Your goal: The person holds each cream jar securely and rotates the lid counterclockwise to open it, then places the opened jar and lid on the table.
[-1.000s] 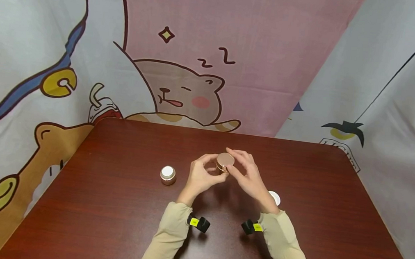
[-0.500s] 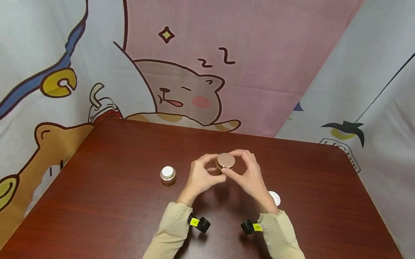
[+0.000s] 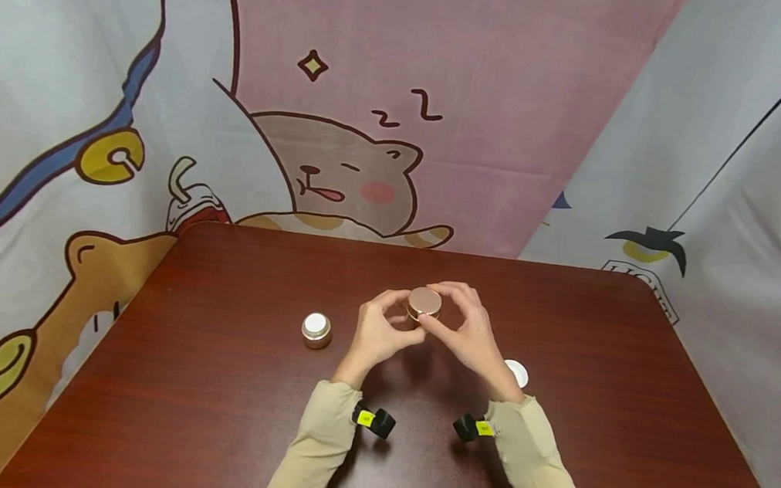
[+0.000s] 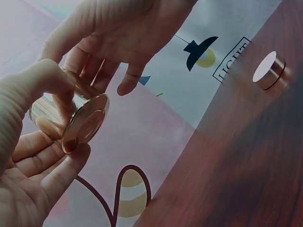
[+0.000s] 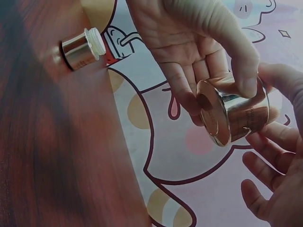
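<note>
A shiny gold cosmetic jar (image 3: 424, 303) is held off the table between both hands, its flat lid facing up. My left hand (image 3: 377, 331) grips the body, with the thumb across the gold side (image 5: 244, 112) in the right wrist view. My right hand (image 3: 471, 335) pinches the lid's rim between thumb and fingers. The jar's round base (image 4: 86, 124) shows in the left wrist view. To the left stands a second gold jar (image 3: 316, 332), lidless, its white threaded neck (image 5: 96, 41) bare. A gold cap (image 3: 517, 373) with a white inside lies beyond the right wrist, partly hidden by it.
All of this is on or above a dark red-brown wooden table (image 3: 208, 414). A cartoon-printed cloth (image 3: 498, 129) hangs behind the table's far edge. Both wrists wear small black cameras, and the sleeves are pale.
My right thumb and fingers have shifted slightly around the lid's rim. My left hand, the standing jar and the loose cap keep their places.
</note>
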A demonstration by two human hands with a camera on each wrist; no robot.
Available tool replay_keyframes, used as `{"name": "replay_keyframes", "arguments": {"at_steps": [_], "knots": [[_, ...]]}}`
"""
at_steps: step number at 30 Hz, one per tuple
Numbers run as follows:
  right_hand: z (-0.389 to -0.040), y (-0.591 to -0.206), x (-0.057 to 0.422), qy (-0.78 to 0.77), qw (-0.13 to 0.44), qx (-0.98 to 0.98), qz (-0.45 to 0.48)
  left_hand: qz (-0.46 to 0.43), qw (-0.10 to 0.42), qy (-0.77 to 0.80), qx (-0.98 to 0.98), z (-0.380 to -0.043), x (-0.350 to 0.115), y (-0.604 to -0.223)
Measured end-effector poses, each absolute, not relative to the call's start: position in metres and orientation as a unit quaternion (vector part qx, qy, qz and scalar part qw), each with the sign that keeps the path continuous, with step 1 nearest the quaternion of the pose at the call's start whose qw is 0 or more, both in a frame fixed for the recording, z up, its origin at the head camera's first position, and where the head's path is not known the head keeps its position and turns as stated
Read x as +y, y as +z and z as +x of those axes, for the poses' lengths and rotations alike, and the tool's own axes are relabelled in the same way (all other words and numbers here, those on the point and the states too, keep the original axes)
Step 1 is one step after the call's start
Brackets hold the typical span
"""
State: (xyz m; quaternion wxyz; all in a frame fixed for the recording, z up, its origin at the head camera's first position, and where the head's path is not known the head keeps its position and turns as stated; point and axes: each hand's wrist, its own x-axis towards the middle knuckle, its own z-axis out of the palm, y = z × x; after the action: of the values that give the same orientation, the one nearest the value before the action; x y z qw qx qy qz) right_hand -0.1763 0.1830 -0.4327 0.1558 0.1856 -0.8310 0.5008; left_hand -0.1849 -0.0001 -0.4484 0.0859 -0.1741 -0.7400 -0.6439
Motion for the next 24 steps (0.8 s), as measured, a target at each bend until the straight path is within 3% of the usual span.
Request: {"name": "replay_keyframes", "arguments": {"at_steps": [24], "knots": [[-0.1826,-0.4304,0.189,0.511,0.181,-0.804,0.243,-0.185,0.071,-0.651,-0.733,-0.1849,-0.0011,-0.4477]]}}
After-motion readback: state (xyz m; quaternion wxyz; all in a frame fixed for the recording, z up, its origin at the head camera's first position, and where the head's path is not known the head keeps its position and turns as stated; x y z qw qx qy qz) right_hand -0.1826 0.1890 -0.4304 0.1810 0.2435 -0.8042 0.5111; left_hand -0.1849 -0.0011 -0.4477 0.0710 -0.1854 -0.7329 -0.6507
